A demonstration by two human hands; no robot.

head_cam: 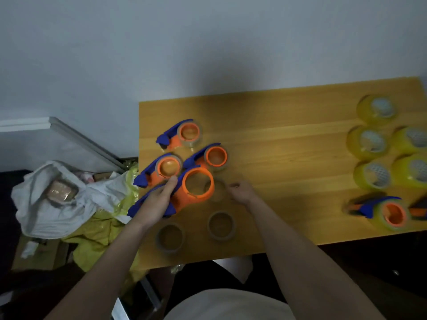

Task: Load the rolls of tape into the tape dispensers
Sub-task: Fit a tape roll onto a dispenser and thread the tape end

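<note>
My left hand [157,199] grips an orange and blue tape dispenser [196,191] at the table's left side, its orange drum bare. My right hand [241,192] rests just right of it, fingers curled at the rim of a clear tape roll [218,191] lying partly behind the drum. Three dispensers with tape on them stand behind: one [184,135] at the back, one [212,157] to the right, one [165,168] to the left. Two clear rolls [220,225] [170,236] lie flat near the front edge.
Several yellow tape rolls [369,142] stand at the right of the wooden table [288,158], with another loaded dispenser [383,211] in front of them. Left of the table, white cloth [53,199] and yellow plastic [99,234] are piled on boxes.
</note>
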